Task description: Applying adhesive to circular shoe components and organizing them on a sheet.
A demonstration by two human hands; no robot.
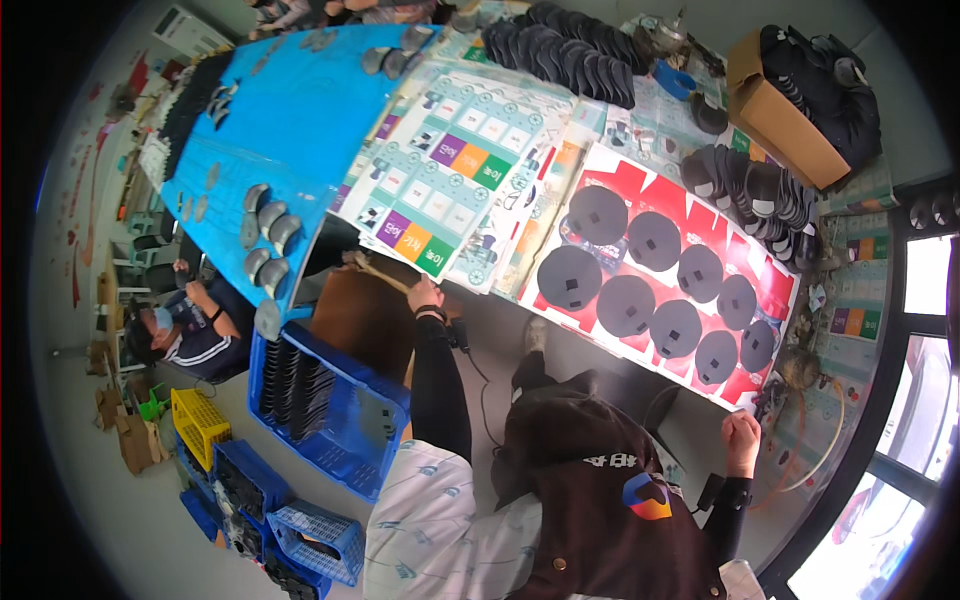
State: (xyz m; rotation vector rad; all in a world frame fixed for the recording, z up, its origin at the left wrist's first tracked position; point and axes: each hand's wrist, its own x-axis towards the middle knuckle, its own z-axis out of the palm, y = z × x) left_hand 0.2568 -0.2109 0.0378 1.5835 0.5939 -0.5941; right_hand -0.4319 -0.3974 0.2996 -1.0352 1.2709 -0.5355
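Observation:
My left hand [427, 293] is closed at one end of a tan stick-like piece [383, 272], by the near edge of the table. What kind of thing the piece is I cannot make out. My right hand [741, 442] is curled closed just off the near right corner of a red and white printed sheet [640, 338]; anything inside its fingers is hidden. Several flat dark grey rounded pieces [655, 240], each with a small black square on it, lie in two rows on that sheet, apart from both hands.
Printed sheets [440, 175] cover the middle table, left of the red one. Curved dark pieces [560, 55] stand in rows behind. A cardboard box [775, 115] holds more. A blue crate [340, 440] stands at lower left. A person [200, 325] sits beside the blue-topped table [300, 110].

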